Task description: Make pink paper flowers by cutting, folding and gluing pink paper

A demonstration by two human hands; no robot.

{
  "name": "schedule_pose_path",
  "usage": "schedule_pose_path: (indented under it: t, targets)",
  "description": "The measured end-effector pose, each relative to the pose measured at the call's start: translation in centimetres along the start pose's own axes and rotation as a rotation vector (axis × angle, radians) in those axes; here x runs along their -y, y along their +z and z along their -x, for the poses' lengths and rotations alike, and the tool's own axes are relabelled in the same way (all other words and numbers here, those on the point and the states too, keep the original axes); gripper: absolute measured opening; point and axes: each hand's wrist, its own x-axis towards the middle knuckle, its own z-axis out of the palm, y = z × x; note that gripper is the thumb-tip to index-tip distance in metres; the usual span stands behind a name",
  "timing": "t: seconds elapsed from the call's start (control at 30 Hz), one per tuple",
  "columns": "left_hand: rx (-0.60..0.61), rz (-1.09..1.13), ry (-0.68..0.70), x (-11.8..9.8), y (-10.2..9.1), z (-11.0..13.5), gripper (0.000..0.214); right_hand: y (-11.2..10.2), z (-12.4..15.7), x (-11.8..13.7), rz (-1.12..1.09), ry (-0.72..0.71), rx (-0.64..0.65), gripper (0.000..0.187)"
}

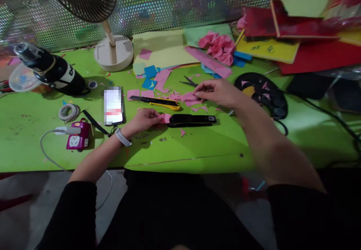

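My left hand (147,119) pinches a small piece of pink paper (165,118), whose right end meets the jaw of a black stapler (193,120) lying on the green table. Over the pink scraps, my right hand (211,91) has its fingertips together on a pink paper piece (192,98); whether it is lifted I cannot tell. Between the hands lies a yellow and black utility knife (158,101), blade pointing left. Just behind my right hand are scissors (189,81), partly hidden. Pink paper squares (133,94) lie behind the knife.
At the back stand a fan (113,54) and a pile of folded pink paper (217,46). A phone (113,105), tape roll (68,112), purple power adapter (78,135) and black bottle (59,71) are to the left. A black palette-shaped tray (278,95) lies right, near cables.
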Motion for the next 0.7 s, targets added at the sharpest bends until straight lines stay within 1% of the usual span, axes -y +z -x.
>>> schedule_pose_path:
  t: [0.07, 0.13, 0.17, 0.2, 0.27, 0.37, 0.47, 0.57, 0.63, 0.7]
  targets:
    - [-0.006, -0.02, -0.002, 0.1, 0.7, 0.0, 0.012, 0.0, 0.5, -0.4, 0.128, 0.024, -0.117, 0.02]
    - [-0.015, -0.039, -0.003, 0.0, 1.3, 0.0, 0.01, 0.3, 1.1, -0.2, 0.212, -0.003, -0.235, 0.029]
    - [-0.019, -0.046, -0.002, 0.0, 1.5, 0.0, 0.01, 0.5, 1.5, 0.2, 0.22, -0.028, -0.264, 0.033]
    - [-0.024, -0.054, 0.004, 0.0, 1.7, -0.1, 0.01, 0.7, 1.8, 0.6, 0.208, -0.058, -0.266, 0.034]
    - [-0.03, -0.095, 0.028, -0.1, 1.8, 0.0, 0.01, 1.3, 2.4, 1.6, 0.178, -0.123, -0.216, 0.033]
    - [0.005, -0.239, 0.049, -0.4, 1.3, 0.4, 0.011, 2.2, 3.1, 2.9, 0.199, -0.238, -0.126, 0.029]
    - [0.034, -0.458, 0.089, -1.2, 0.4, 1.5, 0.011, 3.2, 3.7, 3.8, 0.258, -0.383, -0.063, 0.027]
    - [0.103, -0.693, 0.139, -2.1, 0.0, 2.5, 0.01, 3.9, 4.3, 4.2, 0.3, -0.512, 0.0, 0.023]
    - [0.127, -0.721, 0.153, -2.2, 0.3, 2.6, 0.01, 4.4, 4.5, 4.2, 0.298, -0.55, -0.008, 0.023]
    - [0.115, -0.641, 0.168, -1.9, 0.8, 2.2, 0.012, 4.8, 4.5, 3.9, 0.288, -0.568, -0.033, 0.026]
